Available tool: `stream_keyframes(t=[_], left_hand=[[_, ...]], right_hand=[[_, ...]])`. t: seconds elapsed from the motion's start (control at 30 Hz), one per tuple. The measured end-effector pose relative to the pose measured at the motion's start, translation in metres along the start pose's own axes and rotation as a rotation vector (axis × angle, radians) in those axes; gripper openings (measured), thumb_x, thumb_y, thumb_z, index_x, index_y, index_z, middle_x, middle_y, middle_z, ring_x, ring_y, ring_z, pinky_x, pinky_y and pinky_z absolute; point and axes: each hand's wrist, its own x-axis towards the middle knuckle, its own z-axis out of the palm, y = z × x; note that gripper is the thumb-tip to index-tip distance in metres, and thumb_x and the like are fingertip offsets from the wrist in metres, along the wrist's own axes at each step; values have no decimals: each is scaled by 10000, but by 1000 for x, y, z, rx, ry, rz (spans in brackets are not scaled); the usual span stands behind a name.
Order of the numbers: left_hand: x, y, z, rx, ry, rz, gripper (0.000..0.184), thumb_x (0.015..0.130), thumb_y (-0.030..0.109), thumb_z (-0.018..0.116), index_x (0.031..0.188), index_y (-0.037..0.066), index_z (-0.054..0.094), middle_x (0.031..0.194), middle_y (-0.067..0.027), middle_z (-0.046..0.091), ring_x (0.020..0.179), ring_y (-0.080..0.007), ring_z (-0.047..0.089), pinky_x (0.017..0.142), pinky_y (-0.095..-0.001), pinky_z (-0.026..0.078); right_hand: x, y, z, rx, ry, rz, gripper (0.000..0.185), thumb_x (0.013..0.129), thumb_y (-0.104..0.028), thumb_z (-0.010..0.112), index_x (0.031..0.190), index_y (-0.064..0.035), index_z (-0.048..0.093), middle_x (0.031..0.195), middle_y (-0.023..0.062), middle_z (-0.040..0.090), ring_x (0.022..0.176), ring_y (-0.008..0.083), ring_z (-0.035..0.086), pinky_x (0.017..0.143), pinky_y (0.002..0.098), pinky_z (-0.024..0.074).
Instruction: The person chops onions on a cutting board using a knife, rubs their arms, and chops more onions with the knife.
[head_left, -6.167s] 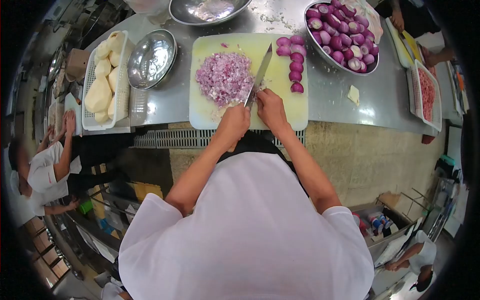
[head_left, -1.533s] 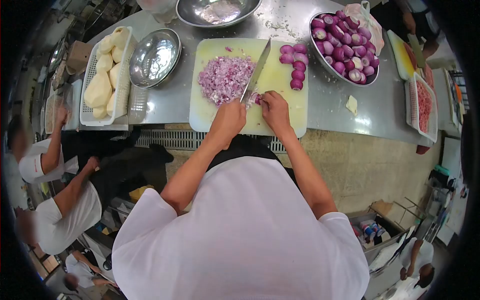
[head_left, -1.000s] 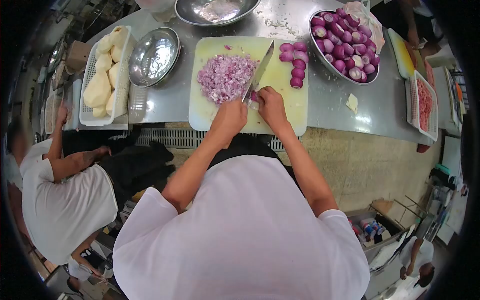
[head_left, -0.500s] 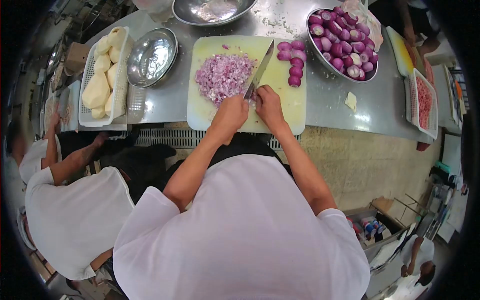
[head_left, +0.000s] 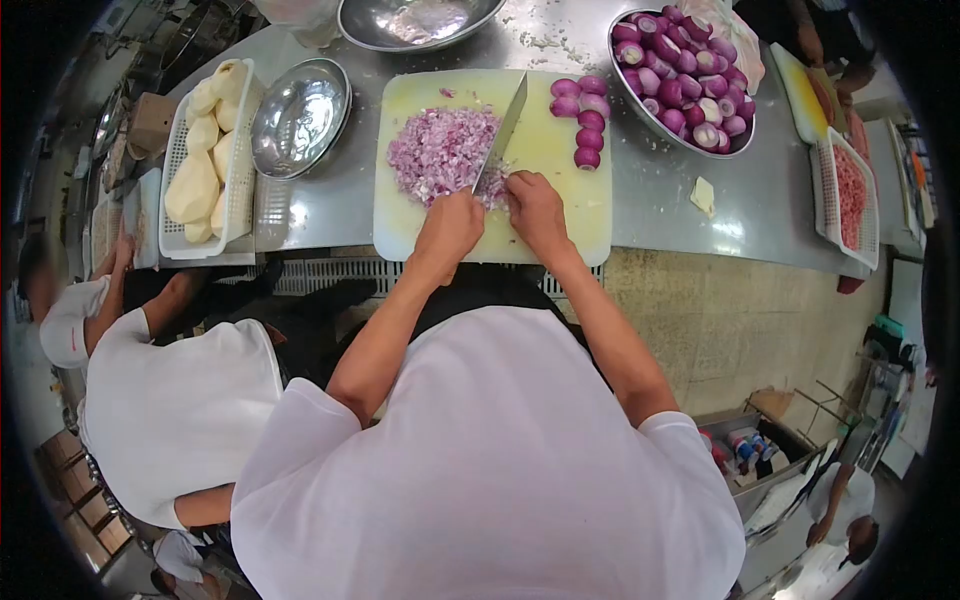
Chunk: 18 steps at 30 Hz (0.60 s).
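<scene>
My left hand (head_left: 450, 232) is closed around the handle of a kitchen knife (head_left: 503, 130), whose blade points up and away across the cutting board (head_left: 545, 215). Left of the blade lies a heap of chopped red onion (head_left: 440, 150). My right hand (head_left: 538, 212) rests on the board just right of the knife, fingers curled in. Small cut onion pieces (head_left: 494, 188) lie at its fingertips; whether it grips any is hidden. Several peeled red onions (head_left: 589, 138) sit in a cluster on the board's right side.
A steel bowl of red onions (head_left: 690, 90) stands to the right, near a pale scrap (head_left: 703, 196). On the left are a metal bowl (head_left: 300, 118) and a white basket (head_left: 246, 190) of peeled roots. Another basket (head_left: 872, 235) holds ground meat. Co-workers (head_left: 180, 410) stand at left.
The knife and my left hand have shifted left and slightly toward me, so the blade is farther from my right fingers. My right hand has barely moved. The co-worker at left has shifted.
</scene>
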Motion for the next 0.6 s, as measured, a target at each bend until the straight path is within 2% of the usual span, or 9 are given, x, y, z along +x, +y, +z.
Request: stream_keyframes(t=[0.03, 0.13, 0.2, 0.23, 0.3, 0.33, 0.4, 0.5, 0.6], left_hand=[[-3, -1, 2, -2, 4, 0, 347, 1050, 195, 521, 839, -69, 599, 568, -214, 586, 470, -338, 631, 472, -473, 494], [-5, -11, 12, 40, 245, 308, 341, 1051, 190, 516, 841, -66, 597, 569, -221, 579, 471, -338, 628, 472, -469, 492], [-2, -11, 25, -50, -18, 28, 328, 1049, 185, 520, 855, -68, 599, 580, -228, 591, 476, -351, 630, 474, -469, 492], [-4, 6, 12, -53, -20, 26, 328, 1049, 185, 520, 855, -68, 599, 580, -228, 591, 476, -351, 630, 474, -469, 492], [-4, 37, -18, -149, -128, -146, 290, 993, 142, 536, 902, -108, 651, 783, -359, 652, 803, -522, 676, 715, -587, 531], [-4, 29, -11, -147, -125, -141, 290, 993, 142, 536, 902, -108, 651, 783, -359, 652, 803, -522, 676, 715, -587, 531], [-7, -1, 16, -51, 186, 242, 338, 1053, 191, 519, 839, -65, 581, 577, -212, 597, 447, -327, 618, 446, -454, 484], [3, -9, 39, -45, 87, 114, 352, 1058, 202, 516, 831, -60, 573, 551, -172, 578, 430, -281, 611, 424, -434, 480], [-4, 25, 0, -215, -63, -61, 356, 1061, 202, 516, 824, -57, 573, 540, -149, 571, 429, -259, 616, 414, -418, 483]], right_hand=[[1, 0, 1, -42, -38, 28, 145, 795, 38, 658, 924, -28, 669, 912, 142, 649, 906, 373, 629, 763, 468, 526], [1, -4, 4, -32, -25, 49, 127, 789, 33, 655, 903, -22, 659, 895, 155, 635, 888, 391, 622, 763, 477, 523], [0, -2, 5, -40, -28, 39, 117, 789, 40, 649, 892, -16, 652, 887, 165, 627, 881, 400, 620, 761, 485, 520], [-1, 0, 5, -50, -29, 17, 108, 789, 48, 643, 880, -10, 645, 879, 175, 619, 875, 408, 619, 759, 493, 518], [-2, 1, 3, -50, -38, 28, 113, 787, 53, 636, 883, -5, 645, 876, 182, 614, 877, 410, 619, 760, 498, 515], [-1, 1, 3, -46, -42, 39, 118, 785, 58, 630, 886, -1, 645, 873, 189, 608, 880, 412, 618, 760, 503, 512], [1, 1, 2, -23, -31, 42, 120, 784, 60, 627, 887, 2, 644, 873, 192, 607, 881, 415, 617, 761, 505, 511], [-6, 1, 0, 5, -33, 53, 123, 780, 67, 622, 887, 8, 640, 868, 198, 604, 875, 423, 615, 759, 510, 510], [-5, 0, -4, 16, -40, 57, 122, 776, 74, 620, 881, 13, 634, 855, 205, 600, 858, 433, 614, 753, 514, 511]])
